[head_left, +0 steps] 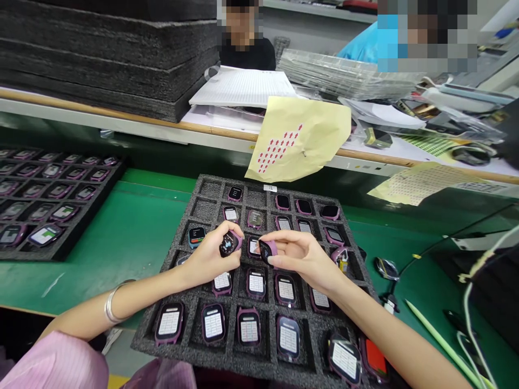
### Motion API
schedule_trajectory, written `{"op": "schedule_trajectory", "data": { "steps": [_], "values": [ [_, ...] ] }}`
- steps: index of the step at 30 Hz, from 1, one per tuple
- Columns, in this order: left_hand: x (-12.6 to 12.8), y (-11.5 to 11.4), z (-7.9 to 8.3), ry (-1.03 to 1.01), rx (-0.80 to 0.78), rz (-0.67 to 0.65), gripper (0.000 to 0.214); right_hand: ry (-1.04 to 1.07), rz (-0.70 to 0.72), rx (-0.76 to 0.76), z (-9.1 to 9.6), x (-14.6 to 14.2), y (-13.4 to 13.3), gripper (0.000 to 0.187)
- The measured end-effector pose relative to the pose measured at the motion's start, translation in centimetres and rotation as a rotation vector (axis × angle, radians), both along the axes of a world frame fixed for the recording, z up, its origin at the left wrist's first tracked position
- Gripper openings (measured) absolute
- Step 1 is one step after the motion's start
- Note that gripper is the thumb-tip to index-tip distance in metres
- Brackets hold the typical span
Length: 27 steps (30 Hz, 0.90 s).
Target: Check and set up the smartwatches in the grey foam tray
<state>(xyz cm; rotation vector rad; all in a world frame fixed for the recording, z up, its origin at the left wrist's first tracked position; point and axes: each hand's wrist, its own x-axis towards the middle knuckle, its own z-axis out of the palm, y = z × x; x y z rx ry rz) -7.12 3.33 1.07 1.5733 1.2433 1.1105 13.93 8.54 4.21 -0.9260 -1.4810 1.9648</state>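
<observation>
My left hand (217, 251) is closed around a purple smartwatch (230, 243) without a strap, its dark dial lit and facing up. Between the thumb and fingers of my right hand (298, 254) is a second purple smartwatch (266, 252), tilted, with a dark screen. Both hands are over a black foam tray (190, 324) divided into compartments. Several purple smartwatches lie in it, many with white list screens, like the lit watch (249, 328) in the front row. At the left of the tray sits a blue-cased watch (196, 236).
Another foam tray (109, 186) of watches is on the green table (138, 216) at left. Black foam sheets (121, 59) are stacked on the shelf. A yellow paper with red arrows (300, 140) hangs from its edge. Cables and a light-green stick (438, 335) lie at right. Two people are beyond.
</observation>
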Motion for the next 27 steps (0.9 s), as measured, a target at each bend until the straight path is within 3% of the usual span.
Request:
{"op": "schedule_trajectory", "data": {
  "steps": [19, 27],
  "values": [
    [-0.1, 0.4, -0.4, 0.023, -0.017, -0.027, 0.023, -0.028, -0.008, -0.025, -1.1, 0.0, 0.5, 0.033],
    [-0.1, 0.2, -0.2, 0.025, 0.027, -0.015, 0.022, 0.008, 0.016, -0.011, -0.1, 0.1, 0.0, 0.032]
  ]
}}
